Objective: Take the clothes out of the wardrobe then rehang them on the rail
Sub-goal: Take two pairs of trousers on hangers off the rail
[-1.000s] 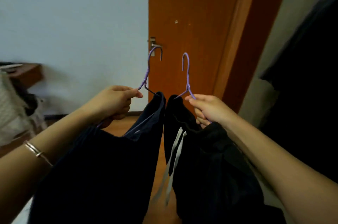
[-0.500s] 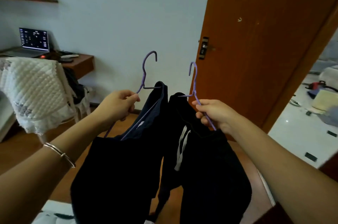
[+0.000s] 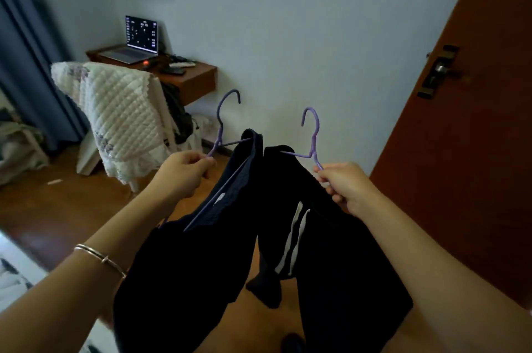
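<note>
Our left hand (image 3: 184, 174) pinches the left purple hanger (image 3: 220, 128) just below its hook, fingers (image 3: 201, 161) curled; a navy garment (image 3: 178, 266) drapes from it. Our right hand (image 3: 345, 185) grips the right purple hanger (image 3: 312, 136) likewise, carrying black trousers (image 3: 339, 266) with white drawstrings. Both hang side by side over the wooden floor (image 3: 57, 208), between the door (image 3: 460, 165) and a worktop (image 3: 198, 76) bearing a laptop (image 3: 138, 38).
</note>
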Motion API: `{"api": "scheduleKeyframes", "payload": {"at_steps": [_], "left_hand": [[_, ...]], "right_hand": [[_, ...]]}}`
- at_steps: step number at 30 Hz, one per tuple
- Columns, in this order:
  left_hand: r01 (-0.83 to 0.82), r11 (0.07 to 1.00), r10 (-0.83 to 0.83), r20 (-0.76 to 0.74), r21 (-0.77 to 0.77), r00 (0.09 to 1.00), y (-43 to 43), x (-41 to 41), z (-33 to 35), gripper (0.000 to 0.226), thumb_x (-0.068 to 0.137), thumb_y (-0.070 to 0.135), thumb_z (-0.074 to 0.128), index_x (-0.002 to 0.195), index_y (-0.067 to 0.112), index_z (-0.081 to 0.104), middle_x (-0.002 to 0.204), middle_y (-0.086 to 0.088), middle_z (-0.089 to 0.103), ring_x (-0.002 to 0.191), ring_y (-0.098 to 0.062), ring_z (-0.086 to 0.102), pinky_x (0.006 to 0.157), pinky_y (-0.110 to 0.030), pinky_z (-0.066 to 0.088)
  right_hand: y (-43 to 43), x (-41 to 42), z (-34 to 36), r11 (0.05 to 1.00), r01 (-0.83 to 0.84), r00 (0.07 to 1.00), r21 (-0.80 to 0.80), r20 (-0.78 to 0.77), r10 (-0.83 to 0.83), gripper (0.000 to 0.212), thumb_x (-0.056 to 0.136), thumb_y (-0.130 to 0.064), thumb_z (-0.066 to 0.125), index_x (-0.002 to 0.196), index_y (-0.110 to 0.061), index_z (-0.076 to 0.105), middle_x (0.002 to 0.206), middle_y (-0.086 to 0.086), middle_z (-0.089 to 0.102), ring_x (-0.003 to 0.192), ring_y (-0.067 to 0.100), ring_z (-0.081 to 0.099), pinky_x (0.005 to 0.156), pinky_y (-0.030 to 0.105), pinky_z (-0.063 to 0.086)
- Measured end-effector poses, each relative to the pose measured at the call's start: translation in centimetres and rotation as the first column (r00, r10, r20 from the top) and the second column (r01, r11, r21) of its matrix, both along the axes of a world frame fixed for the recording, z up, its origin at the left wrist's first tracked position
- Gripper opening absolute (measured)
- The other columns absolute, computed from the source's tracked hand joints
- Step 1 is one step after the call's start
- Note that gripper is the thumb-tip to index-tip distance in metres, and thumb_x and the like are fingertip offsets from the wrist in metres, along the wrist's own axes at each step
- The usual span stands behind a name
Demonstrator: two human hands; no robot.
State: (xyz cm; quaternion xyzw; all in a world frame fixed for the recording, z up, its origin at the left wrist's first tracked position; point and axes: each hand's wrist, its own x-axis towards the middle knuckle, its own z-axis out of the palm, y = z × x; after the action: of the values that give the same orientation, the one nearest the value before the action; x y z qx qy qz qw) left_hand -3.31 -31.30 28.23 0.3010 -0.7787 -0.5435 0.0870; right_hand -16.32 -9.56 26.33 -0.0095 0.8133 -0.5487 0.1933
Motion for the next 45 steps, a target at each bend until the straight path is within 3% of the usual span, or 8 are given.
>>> {"api": "scheduleKeyframes", "payload": {"at_steps": [6,10,14,23,28,33,39,45], "left_hand": [[-0.227,0.973,0.226,0.032,0.030,0.974,-4.1,-8.1,-3.0,0.032,0.092,0.022,0.051,0.062,0.013,0.058,0.041,0.008,0.047,0.044,-0.016,0.031,0.045,-0.022,0.025],[-0.403,0.915,0.402,0.045,-0.003,0.914,-7.0,-10.2,-3.6,0.030,0.091,0.022,0.052,0.063,0.016,0.058,0.047,0.007,0.051,0.046,-0.016,0.033,0.045,-0.022,0.026],[-0.537,0.836,0.544,0.036,-0.114,0.838,-10.0,-9.1,-4.0,0.030,0.090,0.022,0.054,0.060,0.018,0.056,0.039,0.007,0.049,0.043,-0.016,0.032,0.042,-0.019,0.026],[-0.833,0.553,0.831,-0.068,0.007,0.551,-19.5,-2.5,-4.6,0.024,0.086,0.018,0.058,0.063,0.018,0.064,0.051,0.002,0.051,0.032,-0.008,0.028,0.036,-0.013,0.021],[-0.871,0.489,0.868,-0.076,-0.043,0.490,-26.8,1.2,-3.1,0.020,0.087,0.017,0.058,0.072,0.007,0.066,0.058,-0.006,0.049,0.027,-0.005,0.026,0.033,-0.012,0.020],[-0.921,0.386,0.915,-0.105,-0.051,0.390,-33.7,4.5,-1.0,0.023,0.088,0.018,0.058,0.065,0.017,0.062,0.055,-0.001,0.047,0.031,-0.004,0.026,0.033,-0.011,0.020],[-0.975,0.206,0.970,-0.118,-0.077,0.214,-41.3,7.5,-2.1,0.020,0.088,0.018,0.057,0.070,0.017,0.064,0.060,-0.003,0.047,0.049,-0.017,0.030,0.048,-0.022,0.022],[-0.964,-0.028,0.995,-0.102,-0.264,-0.001,-50.3,10.3,-2.1,0.017,0.087,0.020,0.058,0.072,0.017,0.064,0.061,-0.002,0.057,0.056,-0.011,0.046,0.056,-0.022,0.033]], "right_hand": [[-6.0,-12.7,-2.2,0.965,-0.248,0.963,0.086,-0.085,0.255,0.019,0.091,-0.017,0.055,0.074,-0.020,0.063,0.062,-0.004,0.052,0.048,0.009,0.038,0.029,0.009,0.026],[-11.0,-17.8,-1.9,0.920,-0.377,0.902,0.110,-0.181,0.392,0.026,0.087,-0.014,0.059,0.062,-0.021,0.063,0.059,-0.003,0.056,0.056,0.014,0.049,0.060,0.024,0.040],[-17.6,-19.9,-1.8,0.845,-0.517,0.810,0.136,-0.243,0.535,0.013,0.085,-0.015,0.062,0.089,-0.008,0.072,0.075,0.004,0.064,0.077,0.019,0.058,0.074,0.027,0.042],[-36.5,-17.1,-2.6,0.596,-0.779,0.541,0.194,-0.272,0.796,0.026,0.088,-0.011,0.057,0.111,-0.004,0.066,0.100,0.011,0.068,0.093,0.022,0.061,0.083,0.030,0.046],[-47.4,-14.1,-0.8,0.477,-0.848,0.402,0.232,-0.305,0.863,0.023,0.088,-0.015,0.058,0.106,-0.005,0.069,0.087,0.007,0.066,0.092,0.026,0.064,0.084,0.035,0.049],[-58.0,-10.4,0.8,0.384,-0.902,0.290,0.195,-0.383,0.877,0.025,0.088,-0.010,0.059,0.109,0.000,0.067,0.105,0.015,0.070,0.099,0.026,0.064,0.088,0.033,0.047],[-71.4,-7.5,-1.5,0.307,-0.936,0.224,0.171,-0.383,0.896,0.024,0.084,-0.012,0.062,0.104,-0.002,0.070,0.091,0.010,0.069,0.086,0.018,0.060,0.080,0.029,0.045],[-85.6,-4.5,-1.9,0.153,-0.971,0.077,0.182,-0.371,0.926,0.016,0.081,-0.018,0.067,0.094,-0.010,0.070,0.082,0.001,0.064,0.083,0.018,0.060,0.078,0.029,0.044]]}}
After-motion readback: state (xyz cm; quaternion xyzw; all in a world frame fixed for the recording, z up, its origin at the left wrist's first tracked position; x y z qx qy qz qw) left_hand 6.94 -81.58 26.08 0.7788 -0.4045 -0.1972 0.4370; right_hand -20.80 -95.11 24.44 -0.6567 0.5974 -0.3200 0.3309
